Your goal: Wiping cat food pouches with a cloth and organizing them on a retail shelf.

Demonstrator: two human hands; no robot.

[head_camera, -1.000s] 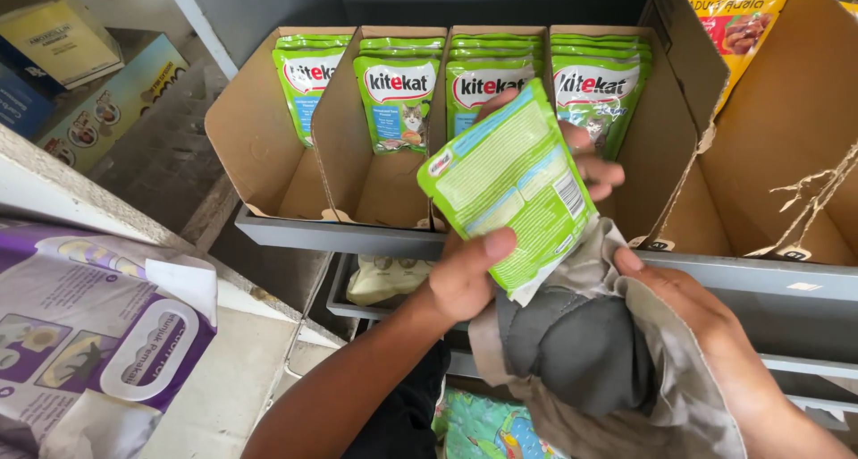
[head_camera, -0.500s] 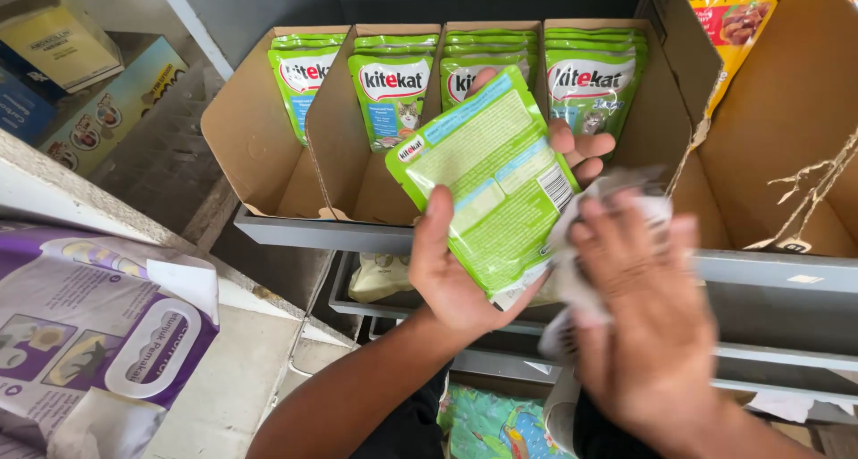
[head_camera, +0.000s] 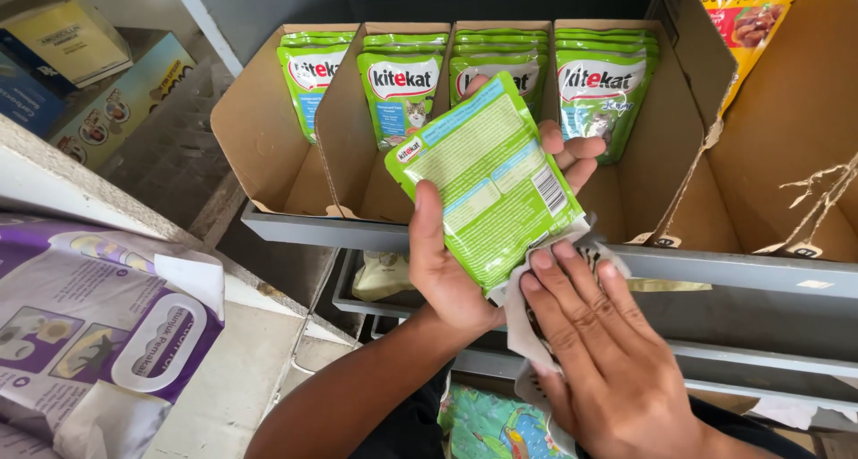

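Green pouch (head_camera: 490, 180) is being gripped back-side up in the left hand (head_camera: 465, 262) — thumb across its lower left edge, fingers wrapping behind — just in front of the cardboard display tray (head_camera: 268, 137), while the right hand (head_camera: 599, 352) is pressing a pale cloth (head_camera: 523, 320), fingers nearly flat, against its bottom corner. Wiping pressure is risking a slip from that one-sided hold, dropping the pouch toward the grey shelf rail (head_camera: 715, 267). Matching green pouches (head_camera: 404, 88) are standing upright in four divided slots; a yellow bag (head_camera: 746, 21) is showing upper right, a purple-and-white pack (head_camera: 85, 334) lower left.
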